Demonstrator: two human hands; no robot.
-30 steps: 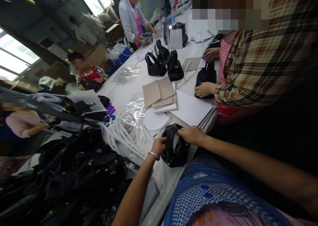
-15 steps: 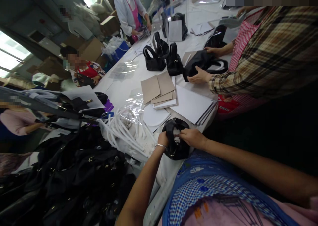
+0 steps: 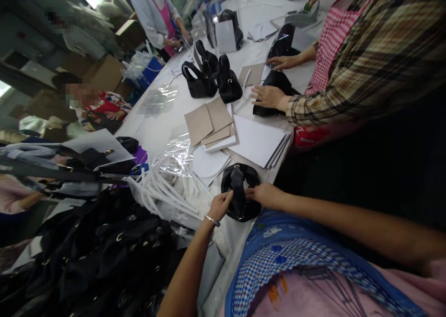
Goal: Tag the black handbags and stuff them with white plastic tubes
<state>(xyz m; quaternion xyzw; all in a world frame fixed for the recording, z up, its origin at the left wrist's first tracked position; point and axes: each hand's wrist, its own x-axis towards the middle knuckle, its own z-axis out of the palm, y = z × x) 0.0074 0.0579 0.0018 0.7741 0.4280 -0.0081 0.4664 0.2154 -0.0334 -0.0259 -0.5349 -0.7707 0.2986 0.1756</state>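
A small black handbag [image 3: 240, 177] with gold rings stands at the table's near edge, its handle arching up over the opening. At the bag's left side, my left hand [image 3: 220, 206], wearing a silver bangle, grips the bag beside the handle. From the right, my right hand [image 3: 267, 195] reaches under the handle to the opening, its fingers closed at the rim. The fingertips of both hands are partly hidden by the handle and the bag. A bit of pale material shows inside the opening.
White tubes [image 3: 167, 187] and a black bag heap [image 3: 104, 252] lie left. Beyond are white sheets [image 3: 259, 138], tan boards [image 3: 209, 122] and several finished black bags [image 3: 228, 82]. A co-worker in a plaid sleeve [image 3: 331, 94] handles a black bag [image 3: 278, 85] on the right.
My left hand has drawn back from inside the handle to the bag's left side. The co-worker's bag now lies flatter under their hand. The whole view has shifted slightly.
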